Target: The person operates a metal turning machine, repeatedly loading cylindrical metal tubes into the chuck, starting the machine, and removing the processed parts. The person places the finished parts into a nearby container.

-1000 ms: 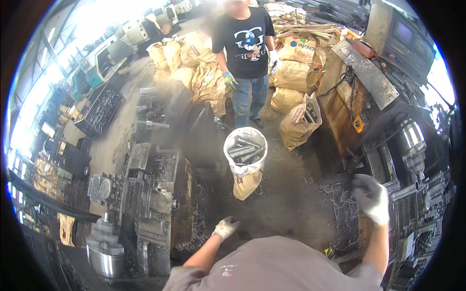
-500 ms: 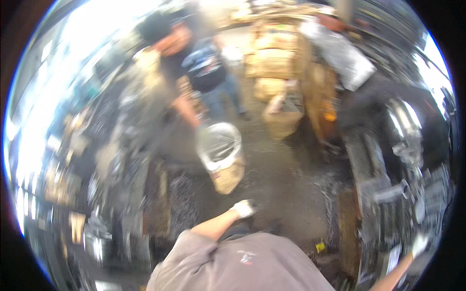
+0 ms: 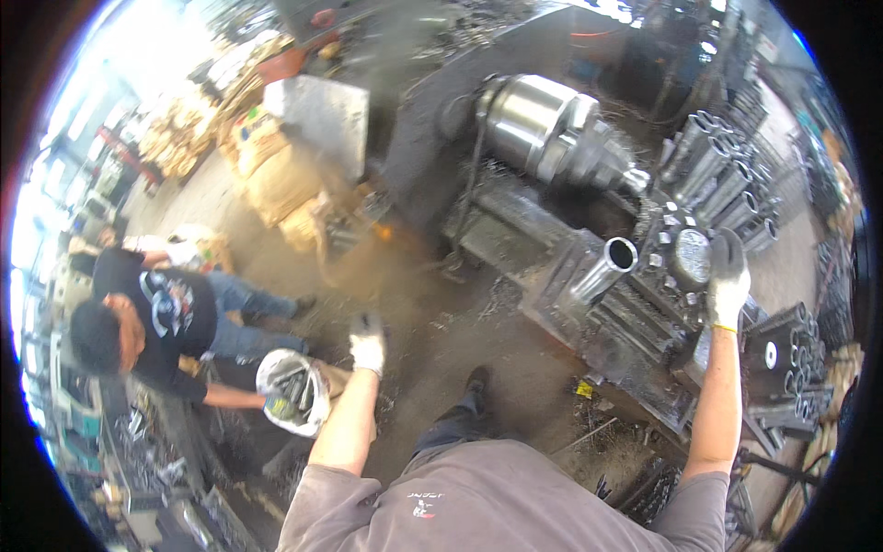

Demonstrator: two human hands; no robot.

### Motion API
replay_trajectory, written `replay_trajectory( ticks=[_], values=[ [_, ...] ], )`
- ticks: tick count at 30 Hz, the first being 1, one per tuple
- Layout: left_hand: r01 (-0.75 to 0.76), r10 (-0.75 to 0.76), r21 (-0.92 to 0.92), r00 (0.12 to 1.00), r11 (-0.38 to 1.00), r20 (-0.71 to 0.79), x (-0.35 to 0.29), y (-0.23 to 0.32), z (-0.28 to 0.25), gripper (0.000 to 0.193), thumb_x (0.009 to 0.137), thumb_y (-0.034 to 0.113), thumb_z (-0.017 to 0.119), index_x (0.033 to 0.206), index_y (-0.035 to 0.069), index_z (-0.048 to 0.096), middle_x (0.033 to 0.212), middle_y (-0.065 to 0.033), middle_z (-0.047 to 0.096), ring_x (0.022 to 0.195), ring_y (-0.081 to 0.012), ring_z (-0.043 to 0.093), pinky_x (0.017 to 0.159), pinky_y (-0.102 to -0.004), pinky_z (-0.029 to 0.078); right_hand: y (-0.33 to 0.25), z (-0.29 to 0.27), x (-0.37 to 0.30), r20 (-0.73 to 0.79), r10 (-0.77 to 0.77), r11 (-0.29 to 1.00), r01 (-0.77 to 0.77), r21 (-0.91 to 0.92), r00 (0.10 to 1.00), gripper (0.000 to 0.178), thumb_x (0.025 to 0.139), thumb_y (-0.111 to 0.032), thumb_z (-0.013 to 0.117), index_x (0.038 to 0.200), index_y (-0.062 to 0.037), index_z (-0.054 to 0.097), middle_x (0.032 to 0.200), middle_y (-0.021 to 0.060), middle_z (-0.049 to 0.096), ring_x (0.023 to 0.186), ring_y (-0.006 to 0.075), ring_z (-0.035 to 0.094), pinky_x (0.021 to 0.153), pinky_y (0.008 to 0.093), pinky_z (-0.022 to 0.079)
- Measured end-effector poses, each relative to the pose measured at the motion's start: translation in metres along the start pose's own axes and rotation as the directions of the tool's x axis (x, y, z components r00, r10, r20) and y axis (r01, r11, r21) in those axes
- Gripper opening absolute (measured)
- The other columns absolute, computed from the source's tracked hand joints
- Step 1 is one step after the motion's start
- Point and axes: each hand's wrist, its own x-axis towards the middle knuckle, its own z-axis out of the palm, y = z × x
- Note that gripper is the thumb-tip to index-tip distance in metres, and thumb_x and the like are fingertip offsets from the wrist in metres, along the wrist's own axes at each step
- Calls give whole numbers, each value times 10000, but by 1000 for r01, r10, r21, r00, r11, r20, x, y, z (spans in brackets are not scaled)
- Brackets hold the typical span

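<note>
My right hand (image 3: pixel 728 281), in a white glove with dark fingers, is at the round-topped tool post (image 3: pixel 692 258) of a lathe. Its fingers stretch forward along the post's side; I cannot tell whether they touch it. Low over the floor, my gloved left hand (image 3: pixel 366 344) hangs with fingers extended and nothing visible in it. A short shiny metal tube (image 3: pixel 604 270) leans on the lathe between my hands, nearer the right one. Beyond it is the big steel chuck (image 3: pixel 533 120).
Stacked metal tubes (image 3: pixel 713 175) lie behind the tool post, more tubes (image 3: pixel 786 359) at right. On the left a co-worker (image 3: pixel 175 313) bends over a white-lined sack (image 3: pixel 294 391) of metal pieces. Full sacks (image 3: pixel 262 166) and a metal sheet (image 3: pixel 322 120) stand at the back.
My view has swung right toward the lathe, so the co-worker and sack now appear farther left. My right hand has come from the lower right edge up to the tool post.
</note>
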Motion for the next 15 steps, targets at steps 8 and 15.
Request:
replay_trajectory(
  ticks=[8,15],
  values=[
    [-282,284,41,928,958,-241,167,-2,49,448,1140,395,514,1258,-20,636,1081,-261,720,971,-389,694,890,-527,538,-35,4,0,-14,32,999,-32,-27,999,286,1050,-241,658,1255,-65,753,1191,189,773,1068,341,758,972,419,573],
    [-394,391,45,878,918,-278,150,65,37,482,1134,430,549,1294,-8,672,1020,-173,719,920,-249,709,835,-420,577,-33,4,-6,-43,52,998,-54,-40,998,279,1049,-207,650,1274,-70,742,1198,188,766,1096,330,749,990,401,565]
  ],
)
